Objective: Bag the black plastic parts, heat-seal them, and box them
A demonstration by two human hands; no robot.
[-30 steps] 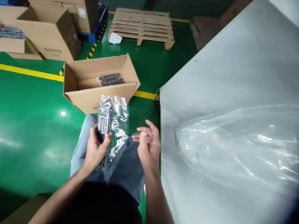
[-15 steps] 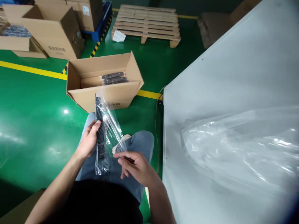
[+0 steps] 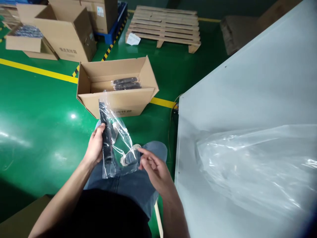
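Observation:
My left hand point(image 3: 96, 142) is closed around a long, narrow black part point(image 3: 106, 142) inside a clear plastic bag point(image 3: 123, 140). The part stands nearly lengthwise away from me, along the bag's left side. The bag's loose side spreads to the right over my lap, with creases catching the light. My right hand point(image 3: 155, 167) is at that loose edge, index finger stretched along it and thumb and other fingers bent in at the lower corner. Beyond the bag stands an open cardboard box point(image 3: 116, 100) holding several dark bagged parts point(image 3: 126, 83).
A large pale grey panel point(image 3: 213, 99) fills the right, with a clear plastic sheet point(image 3: 255, 158) on it. A wooden pallet point(image 3: 163, 24) lies on the green floor ahead. More cardboard boxes point(image 3: 59, 36) stand at the upper left, some by a blue pallet point(image 3: 109, 38).
My right hand has moved up and to the right, and the bag's loose side is spread wider. My left hand keeps its hold on the bagged part. The view has shifted slightly.

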